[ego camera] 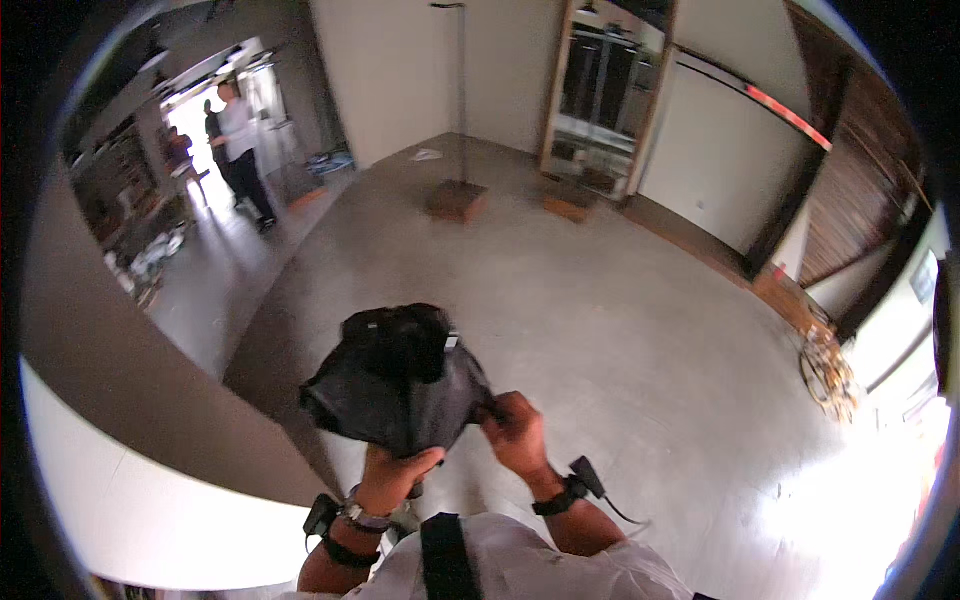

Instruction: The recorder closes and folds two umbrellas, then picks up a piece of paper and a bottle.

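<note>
A black fabric item (390,409), possibly a garment or a soft bag, is held up in front of my chest. Its upper part is bunched and darker, and a small white tag (451,342) shows at its right side. My left hand (397,476) grips the lower edge from below, thumb towards the right; its fingers are partly hidden by the cloth. At the right corner, my right hand (517,435) pinches the fabric between thumb and fingers. Straps with small black devices circle both wrists, and the left one also wears a watch (356,514).
A thin metal pole stand on a brown block base (456,201) rises from the concrete floor (600,315). Beyond are a wood-framed mirror (611,97) and another brown block (568,206). A white-topped partition (150,495) runs along my left. Several people (238,142) stand by a bright doorway. Coiled items (825,375) lie right.
</note>
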A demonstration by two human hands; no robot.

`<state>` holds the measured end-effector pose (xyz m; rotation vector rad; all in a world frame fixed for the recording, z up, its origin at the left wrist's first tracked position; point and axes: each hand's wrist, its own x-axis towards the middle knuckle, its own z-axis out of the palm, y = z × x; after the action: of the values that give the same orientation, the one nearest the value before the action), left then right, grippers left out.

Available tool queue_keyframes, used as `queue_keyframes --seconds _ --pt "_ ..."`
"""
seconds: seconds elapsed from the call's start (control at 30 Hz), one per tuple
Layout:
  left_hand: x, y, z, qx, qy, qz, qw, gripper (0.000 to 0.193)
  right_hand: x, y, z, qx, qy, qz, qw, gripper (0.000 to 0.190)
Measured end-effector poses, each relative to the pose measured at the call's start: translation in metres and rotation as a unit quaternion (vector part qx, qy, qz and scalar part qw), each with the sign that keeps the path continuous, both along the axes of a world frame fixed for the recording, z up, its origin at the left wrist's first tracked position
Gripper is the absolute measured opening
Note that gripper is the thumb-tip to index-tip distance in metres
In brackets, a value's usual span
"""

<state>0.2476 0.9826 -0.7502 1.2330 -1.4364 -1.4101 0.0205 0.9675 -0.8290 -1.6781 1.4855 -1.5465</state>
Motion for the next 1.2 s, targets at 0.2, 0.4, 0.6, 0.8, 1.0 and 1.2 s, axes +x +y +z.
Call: queue_keyframes --seconds 0.2,0.4,0.6,0.8,1.0,1.2 --pt "0.023 -0.011 -0.034 -0.388 -0.164 0.035 0.906 0.058 -0.001 0.018 -0.006 -0.076 0.040 -0.027 0.996 0.021" --pt "0.024 0.007 -0.023 -0.321 -0.130 0.058 0.936 0.056 0.040 0.032 0.033 0.050 -0.303 0.099 0.947 0.020" --pt "0.026 0.014 -0.013 -0.334 -0.109 0.042 0.935 0.053 0.025 0.032 0.021 -0.008 -0.002 -0.019 1.000 0.019" --pt "0.038 0.008 -0.009 -0.390 -0.134 0.054 0.909 0.055 0.016 0.032 0.001 -0.002 -0.086 0.029 0.996 0.012" --pt "0.032 0.009 -0.027 -0.409 -0.186 0.103 0.888 0.054 0.010 0.029 0.010 0.157 -0.401 0.086 0.899 0.013" --pt "0.042 0.008 -0.027 -0.460 -0.272 0.058 0.844 0.062 0.004 0.025 0.020 -0.047 -0.179 -0.014 0.983 0.013"
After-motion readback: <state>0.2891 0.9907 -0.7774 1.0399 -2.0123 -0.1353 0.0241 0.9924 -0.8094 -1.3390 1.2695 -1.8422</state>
